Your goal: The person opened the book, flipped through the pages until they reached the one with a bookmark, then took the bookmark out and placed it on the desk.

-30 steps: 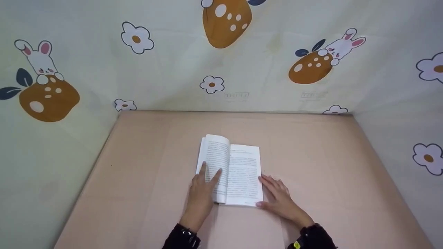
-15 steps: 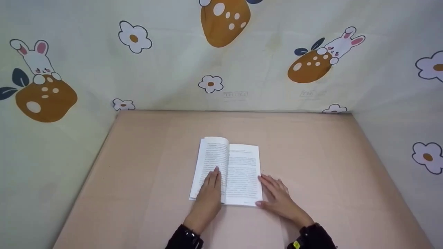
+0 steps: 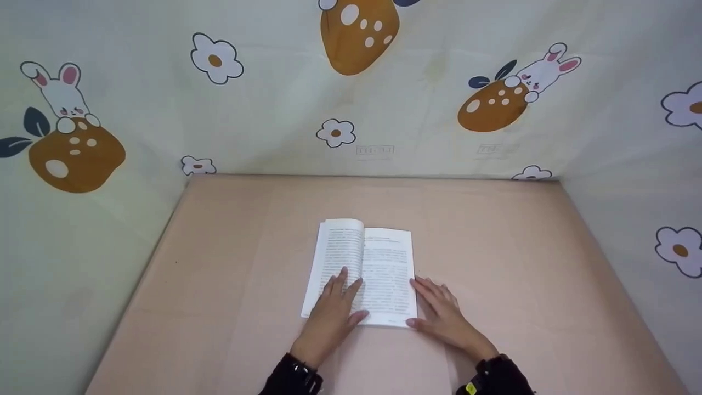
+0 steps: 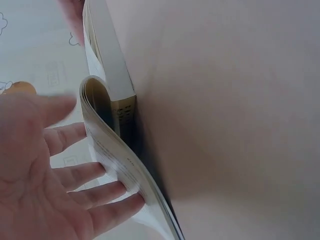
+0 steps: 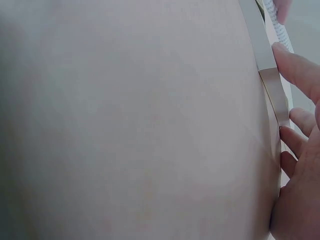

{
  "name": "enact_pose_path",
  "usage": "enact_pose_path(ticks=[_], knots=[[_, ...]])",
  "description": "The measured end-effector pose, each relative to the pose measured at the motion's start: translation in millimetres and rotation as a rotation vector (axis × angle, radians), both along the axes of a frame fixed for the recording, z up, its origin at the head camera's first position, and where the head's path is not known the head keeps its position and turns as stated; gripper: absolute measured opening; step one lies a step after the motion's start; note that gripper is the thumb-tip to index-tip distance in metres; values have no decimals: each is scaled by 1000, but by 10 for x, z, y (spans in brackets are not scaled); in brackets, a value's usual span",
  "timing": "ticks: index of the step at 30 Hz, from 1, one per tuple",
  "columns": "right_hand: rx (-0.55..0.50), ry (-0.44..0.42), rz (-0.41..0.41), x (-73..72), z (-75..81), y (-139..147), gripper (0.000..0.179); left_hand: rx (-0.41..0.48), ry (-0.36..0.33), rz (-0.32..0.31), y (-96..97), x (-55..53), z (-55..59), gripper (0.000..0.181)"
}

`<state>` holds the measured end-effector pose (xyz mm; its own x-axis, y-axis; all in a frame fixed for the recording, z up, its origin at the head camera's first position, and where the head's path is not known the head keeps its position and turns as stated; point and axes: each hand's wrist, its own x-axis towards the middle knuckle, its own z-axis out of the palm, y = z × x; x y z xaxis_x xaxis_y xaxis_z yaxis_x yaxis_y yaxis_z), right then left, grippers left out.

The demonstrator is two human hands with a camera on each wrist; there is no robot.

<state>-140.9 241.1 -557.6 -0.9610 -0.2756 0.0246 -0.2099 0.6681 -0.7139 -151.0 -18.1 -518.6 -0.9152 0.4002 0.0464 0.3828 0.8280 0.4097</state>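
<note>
An open paperback book (image 3: 386,274) lies on the table, printed pages facing up. Its left-hand pages (image 3: 343,247) bulge up in a curve near the spine, which the left wrist view shows as a rounded fold. My left hand (image 3: 329,321) rests on the lower part of those pages with its fingers spread. Its thumb reaches past the spine, over the bottom of the right page. My right hand (image 3: 441,315) lies at the book's right side, thumb at the lower corner and fingertips against the edge. In the right wrist view its fingers (image 5: 295,140) touch the side of the page block.
The table (image 3: 521,263) has a plain pinkish-beige cover. Pale cloth walls (image 3: 263,109) printed with rabbits, fruit and flowers rise at its back and both sides. Dark sleeves (image 3: 290,378) cover both forearms.
My left hand has slid toward the spine, drawn its fingers together, then spread them again with the thumb out. The left-hand pages lie lower and wider. My right hand has stayed put.
</note>
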Motion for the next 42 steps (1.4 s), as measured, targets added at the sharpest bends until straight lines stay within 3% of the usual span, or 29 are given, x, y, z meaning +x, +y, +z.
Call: enact_pose_path(ticks=[4,7,13,22,33,42], knots=[[-16,-21,6,1,-8,-2,79,-32,-8,-13,12,14,-23,81],[-12,-17,10,-6,-18,0,79,-36,6,-12,21,17,-32,85],[7,0,5,-9,-23,2,80,-17,-2,-10,35,13,-34,83],[9,-51,-20,-1,-8,4,88,-2,-44,0,43,-3,-13,78],[-7,-61,-16,6,8,-1,90,-14,-46,-35,-7,-32,25,74],[-4,-57,-22,7,3,0,90,27,-107,-29,-42,-62,40,73]])
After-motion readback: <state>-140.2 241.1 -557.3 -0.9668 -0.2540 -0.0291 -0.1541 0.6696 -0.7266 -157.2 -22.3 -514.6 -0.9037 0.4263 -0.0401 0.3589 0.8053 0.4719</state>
